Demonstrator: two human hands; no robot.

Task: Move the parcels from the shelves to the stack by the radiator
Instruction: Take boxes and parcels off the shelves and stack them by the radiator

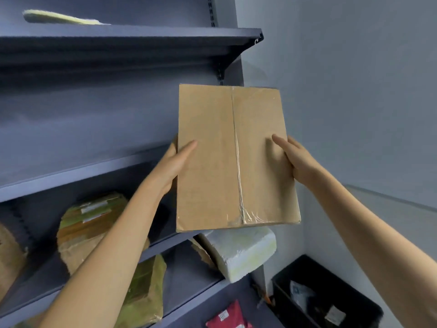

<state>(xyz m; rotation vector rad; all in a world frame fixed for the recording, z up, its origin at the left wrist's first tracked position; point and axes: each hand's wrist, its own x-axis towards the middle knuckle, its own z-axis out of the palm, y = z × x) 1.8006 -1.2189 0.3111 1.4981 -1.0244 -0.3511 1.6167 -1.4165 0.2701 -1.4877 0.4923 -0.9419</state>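
Both hands clamp the cardboard parcel (234,157): left hand (173,162) on its left edge, right hand (294,159) on its right, thumbs over the taped face. Long axis runs away from me. It hangs clear of the shelves (78,171) (radiator stack out of sight).

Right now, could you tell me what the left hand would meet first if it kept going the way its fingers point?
The left hand already presses the cardboard box; further on, probably the right hand opposite, though depth is unclear.

Grey shelves (78,171) bearing wrapped parcels (92,223)
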